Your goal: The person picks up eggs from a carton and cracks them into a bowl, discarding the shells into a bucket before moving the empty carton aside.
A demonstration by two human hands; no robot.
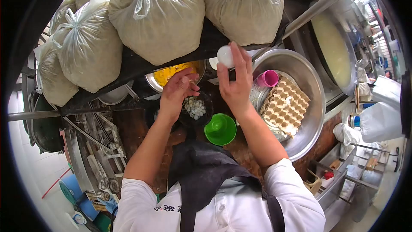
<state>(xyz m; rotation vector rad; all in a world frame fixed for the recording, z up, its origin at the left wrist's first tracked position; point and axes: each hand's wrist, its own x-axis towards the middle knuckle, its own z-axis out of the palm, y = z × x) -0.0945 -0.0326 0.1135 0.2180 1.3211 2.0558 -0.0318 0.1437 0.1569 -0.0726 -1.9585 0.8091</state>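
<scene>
My right hand (237, 75) holds a white egg (225, 56) between thumb and fingers, just below the front edge of the shelf. My left hand (177, 92) is raised to the left of it, its fingertips pinched together; what they hold, if anything, is too small to make out. Behind my left hand a metal bowl (151, 82) holds yellow egg yolks (166, 74). Beneath my hands a dark container (207, 111) holds whitish, glossy pieces (195, 108). A bright green basin (220, 129) stands just right of the dark container.
Several tied plastic bags (159, 21) fill the shelf ahead. On the right, a large metal basin (315, 103) holds egg cartons (285, 105) and a pink cup (268, 78). Farther right is a big vat of pale liquid (332, 49). Metal machinery (101, 154) stands at the left.
</scene>
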